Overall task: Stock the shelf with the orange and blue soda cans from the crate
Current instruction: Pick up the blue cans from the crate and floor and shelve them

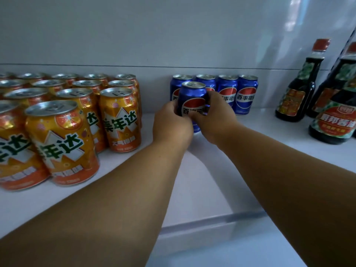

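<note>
Held can: a blue soda can [193, 97] is held upright, long axis vertical, silver lid and pull tab facing up, red-white-blue round logo turned toward the camera.
Position of held can: it is seen just in front of the back row of blue cans, toward the row's left end; whether its base touches the shelf cannot be told, since the base is hidden by the hands.
Left hand [172, 122]: its fingers are curled round the left side of the held can.
Right hand [217, 117]: its fingers are wrapped round the right side of the same can, the thumb laid across the lower front.
Back row of blue cans [247, 94]: four upright cans are set side by side against the rear wall, logos forward; the leftmost two are partly hidden by the held can.
Orange cans [119, 120]: a block of upright cylinders is ranged in several rows on the left of the shelf, glossy orange-gold walls printed with green and white characters, dull silver lids.
Shelf [192, 189]: a smooth white flat board is shown, with a raised front lip.
Rear wall [154, 35]: a plain, pale, slightly glossy panel is shown.
Dark bottles [296, 87]: bottles of dark liquid with red caps and printed labels are stood at the right, well apart from the blue cans.
</note>
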### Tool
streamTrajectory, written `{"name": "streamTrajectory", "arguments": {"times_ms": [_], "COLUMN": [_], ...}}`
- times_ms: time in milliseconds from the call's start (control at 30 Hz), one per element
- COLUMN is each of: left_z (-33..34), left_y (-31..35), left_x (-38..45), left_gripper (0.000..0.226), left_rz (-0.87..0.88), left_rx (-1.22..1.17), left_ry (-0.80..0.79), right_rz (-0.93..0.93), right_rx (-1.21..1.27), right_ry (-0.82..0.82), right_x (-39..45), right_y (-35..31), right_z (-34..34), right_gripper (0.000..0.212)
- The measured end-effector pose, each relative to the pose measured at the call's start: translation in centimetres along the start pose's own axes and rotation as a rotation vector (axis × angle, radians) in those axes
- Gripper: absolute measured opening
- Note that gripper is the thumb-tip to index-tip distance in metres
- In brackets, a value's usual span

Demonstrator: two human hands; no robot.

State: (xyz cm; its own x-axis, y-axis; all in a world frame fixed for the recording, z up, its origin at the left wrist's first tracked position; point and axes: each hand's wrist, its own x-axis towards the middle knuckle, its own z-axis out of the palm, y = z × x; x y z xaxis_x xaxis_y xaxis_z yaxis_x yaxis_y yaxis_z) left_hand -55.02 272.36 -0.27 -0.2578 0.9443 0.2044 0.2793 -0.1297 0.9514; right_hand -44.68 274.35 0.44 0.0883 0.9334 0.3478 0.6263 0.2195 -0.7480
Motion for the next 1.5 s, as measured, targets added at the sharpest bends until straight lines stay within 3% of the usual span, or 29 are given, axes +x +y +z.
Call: {"name": "streamTrajectory", "arguments": {"times_ms": [200,367,600,800,1033,1167,1300,1500], "left_z": [-0.1,-0.2,0.0,-1.3,-11.0,-18.4,-27.5,-38.3], "left_y": [-0.1,-0.4,-1.0,0.8,2.6,2.2,-1.6,-10.8], "left_x": [0.3,0.6,1.4,-0.8,-13.0,-22.9,-33.6,-42.6], "left_gripper": [0.039,0.042,0.039,0.049,0.04,0.023,0.017,0.023], "left_rz": [0.016,0.014,0.002,0.058,0.165,0.194,0.098,-0.169], "left_rx": [-0.006,-0.024,-0.036,0.171,0.239,0.278,0.293,0.381], "left_ry": [-0.003,-0.018,-0.045,0.012,0.065,0.229,0.441,0.571], "right_rz": [-0.038,-0.053,-0.05,-0.021,-0.246,-0.35,-0.448,-0.468], "right_rx": [-0.039,-0.069,-0.159,-0.249,-0.207,-0.063,0.01,-0.028], "right_ry": [0.055,0.092,0.071,0.092,-0.008,-0.065,-0.307,-0.64], "right_x": [0.8,0.9,1.0,-1.3,-14.6,-24.7,-36.3,-48.5], "right_y": [0.6,1.0,0.9,-1.3,-8.5,-13.5,-18.6,-21.8], "right_z": [1.5,2.7,2.7,1.6,0.1,1.0,4.8,14.4], "right_gripper": [0.051,0.065,0.064,0.059,0.044,0.04,0.042,0.038]}}
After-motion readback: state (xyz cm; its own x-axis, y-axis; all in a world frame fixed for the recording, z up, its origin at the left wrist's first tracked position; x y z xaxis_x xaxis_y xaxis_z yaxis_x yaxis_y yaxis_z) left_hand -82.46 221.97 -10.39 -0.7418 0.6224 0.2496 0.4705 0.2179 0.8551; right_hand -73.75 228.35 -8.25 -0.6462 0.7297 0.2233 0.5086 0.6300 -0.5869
